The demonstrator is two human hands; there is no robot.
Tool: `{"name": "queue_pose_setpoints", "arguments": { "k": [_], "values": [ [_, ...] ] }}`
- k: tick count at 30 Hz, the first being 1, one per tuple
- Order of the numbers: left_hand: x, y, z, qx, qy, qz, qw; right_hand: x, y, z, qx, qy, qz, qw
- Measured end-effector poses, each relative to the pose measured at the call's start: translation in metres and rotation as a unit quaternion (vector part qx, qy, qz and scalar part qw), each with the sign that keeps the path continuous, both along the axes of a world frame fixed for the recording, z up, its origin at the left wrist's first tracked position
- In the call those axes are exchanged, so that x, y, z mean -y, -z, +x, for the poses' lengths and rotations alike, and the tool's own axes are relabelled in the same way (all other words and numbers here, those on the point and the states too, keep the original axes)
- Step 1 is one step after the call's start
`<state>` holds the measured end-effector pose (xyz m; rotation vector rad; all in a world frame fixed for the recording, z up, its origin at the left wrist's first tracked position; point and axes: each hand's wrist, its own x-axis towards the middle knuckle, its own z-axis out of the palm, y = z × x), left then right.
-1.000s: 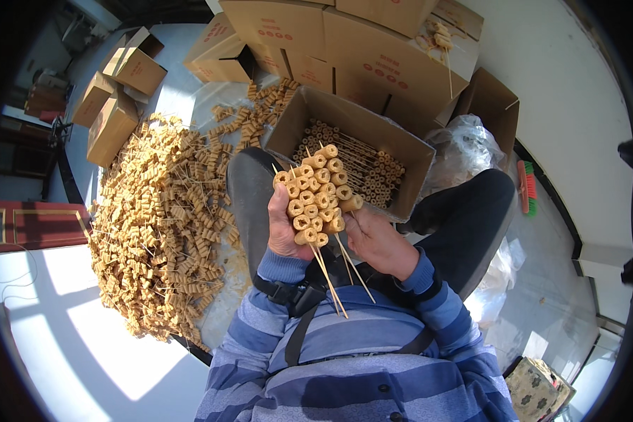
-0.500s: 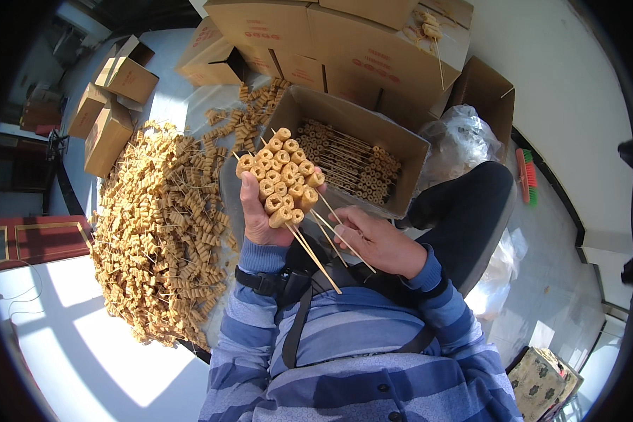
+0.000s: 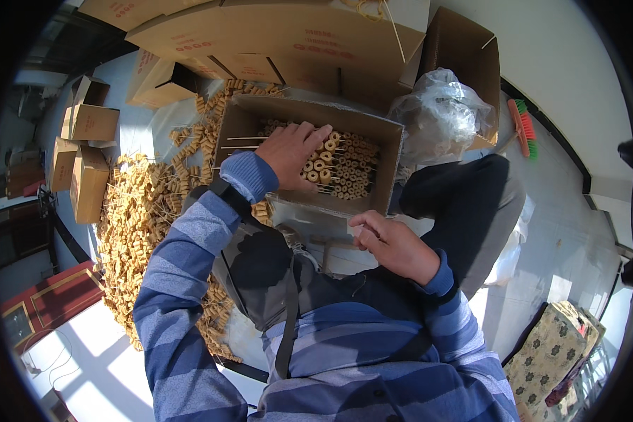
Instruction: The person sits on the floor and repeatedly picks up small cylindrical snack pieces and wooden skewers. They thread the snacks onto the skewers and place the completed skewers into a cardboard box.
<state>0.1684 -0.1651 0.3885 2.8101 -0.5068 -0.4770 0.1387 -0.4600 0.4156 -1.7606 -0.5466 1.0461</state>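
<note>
"Head view: where is the left hand (image 3: pixel 288 156)?"

"Inside the open carton (image 3: pixel 389 160), palm down over the skewered rolls (image 3: pixel 322 162). Fingers reach toward the far side, thumb toward the near side, with rolls showing between them."

"Is its grip tight?"

"It is spread wide across them; I cannot tell whether it clasps them or only rests there."

"And the right hand (image 3: pixel 399 250)?"

"Just beyond the carton's near right corner, toward the body. Its grip is half curled, thumb close to the forefinger; I cannot tell whether anything small is pinched in it."

"What lies around them?"

"More rolls fill the carton's right part, ends upward. On the left, a big loose heap (image 3: pixel 128 246) of rolls spreads over the floor. Far side, closed cartons (image 3: pixel 260 39) are stacked. To the right sit a clear plastic bag (image 3: pixel 439 105) and a red and green brush (image 3: pixel 522 128)."
</note>
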Motion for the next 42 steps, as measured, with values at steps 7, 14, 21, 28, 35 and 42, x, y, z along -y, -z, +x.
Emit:
{"name": "queue_pose_setpoints", "arguments": {
  "k": [7,14,21,28,35,42],
  "values": [
    [0.009,0.105,0.014,-0.14,0.095,0.06,0.984,-0.006,-0.003,0.01,0.075,-0.007,-0.061,0.995],
    [-0.003,0.136,0.01,-0.165,0.068,0.032,0.983,-0.022,-0.009,0.011,0.07,-0.021,-0.072,0.995],
    [0.001,0.154,0.003,-0.199,0.043,0.057,0.977,-0.026,-0.006,0.009,0.106,-0.011,-0.069,0.992],
    [-0.004,0.163,-0.003,-0.281,-0.028,0.001,0.959,-0.028,-0.004,0.008,0.104,-0.029,-0.081,0.991],
    [-0.009,0.169,-0.002,-0.253,-0.004,-0.008,0.967,-0.031,-0.001,0.007,0.093,-0.054,-0.104,0.989],
    [0.001,0.168,-0.009,-0.171,0.021,0.067,0.983,-0.047,-0.008,0.035,0.128,-0.013,-0.098,0.987]
  ]
}}
